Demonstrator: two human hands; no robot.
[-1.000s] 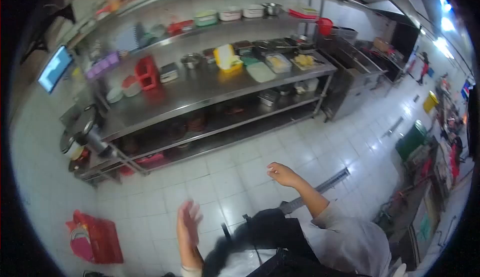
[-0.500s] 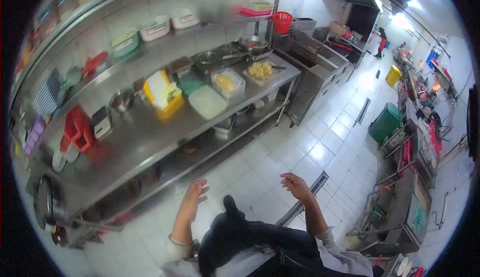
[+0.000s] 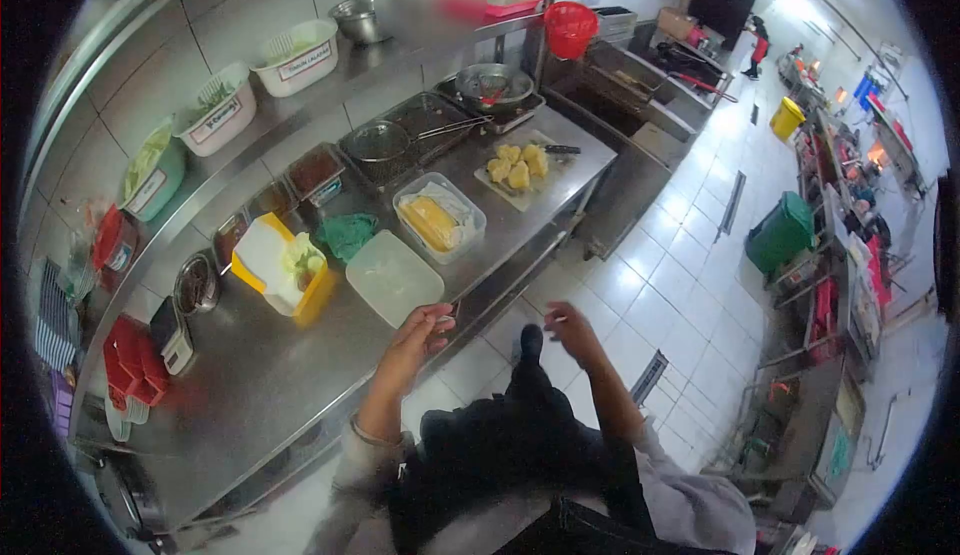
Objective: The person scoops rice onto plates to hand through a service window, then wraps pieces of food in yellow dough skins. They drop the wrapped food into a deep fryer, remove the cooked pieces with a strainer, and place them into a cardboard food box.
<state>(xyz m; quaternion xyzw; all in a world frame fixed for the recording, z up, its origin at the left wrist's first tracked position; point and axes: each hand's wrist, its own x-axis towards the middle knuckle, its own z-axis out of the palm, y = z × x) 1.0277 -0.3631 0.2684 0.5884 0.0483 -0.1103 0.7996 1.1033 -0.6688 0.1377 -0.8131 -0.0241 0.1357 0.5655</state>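
My left hand (image 3: pixel 416 339) is in the air by the counter's front edge, fingers loosely bent and apart, with nothing visible in it. The nearest thing to it is a translucent plastic lid (image 3: pixel 394 277) lying flat on the steel counter (image 3: pixel 300 375). Over the tiled floor, my right hand (image 3: pixel 572 333) hangs with loosely curled fingers and shows no object. Behind the lid is a clear container (image 3: pixel 438 217) with a yellow block and white wrapping inside. Yellow chunks (image 3: pixel 520 167) and a dark-handled knife (image 3: pixel 562 150) rest on a cutting board (image 3: pixel 498 191).
A yellow-and-white box (image 3: pixel 262 271) holds leafy greens, beside a green bag (image 3: pixel 346 236). Strainers (image 3: pixel 382 142) and a metal bowl (image 3: pixel 198 283) stand farther back. Labelled tubs (image 3: pixel 296 63) line the shelf. A green bin (image 3: pixel 780 235) is by the right-hand benches; a person (image 3: pixel 758 50) stands far down the aisle.
My view has moved closer to the counter. My left hand now appears beside the lid, and a dark shoe has swung forward between my hands. Both hands remain without visible objects.
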